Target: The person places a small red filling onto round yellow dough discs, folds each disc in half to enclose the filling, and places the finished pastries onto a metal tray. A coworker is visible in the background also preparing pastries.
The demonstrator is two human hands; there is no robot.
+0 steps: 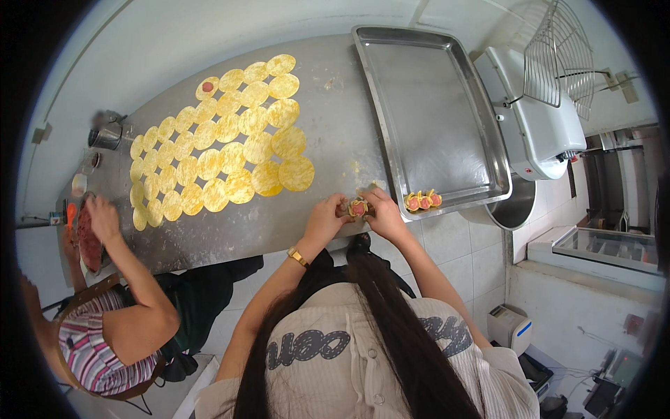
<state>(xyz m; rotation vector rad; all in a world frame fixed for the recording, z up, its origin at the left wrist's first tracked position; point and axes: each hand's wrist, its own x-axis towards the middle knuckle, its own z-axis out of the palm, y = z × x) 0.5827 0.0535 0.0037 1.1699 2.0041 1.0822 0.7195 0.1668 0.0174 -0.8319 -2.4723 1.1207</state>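
A small filled dumpling (358, 208), with yellow dough edges and pinkish filling showing on top, is pinched between my two hands over the table's near edge. The fingers of my left hand (329, 218) close on its left side, and those of my right hand (384, 213) on its right. Just right of my right hand, several similar filled dumplings (423, 201) sit close together in the near left corner of a big metal tray (447, 126). Flat yellow dough rounds (209, 163) lie in rows at the left; one far round carries a lump of meat filling (207, 87).
Left, a co-worker's hand (105, 220) is over a container of red ground meat (88, 241). The floured steel table (335, 112) runs between rounds and tray. Right of the tray stand a white machine (530, 119) with a wire guard (558, 63) and a metal bowl (515, 206).
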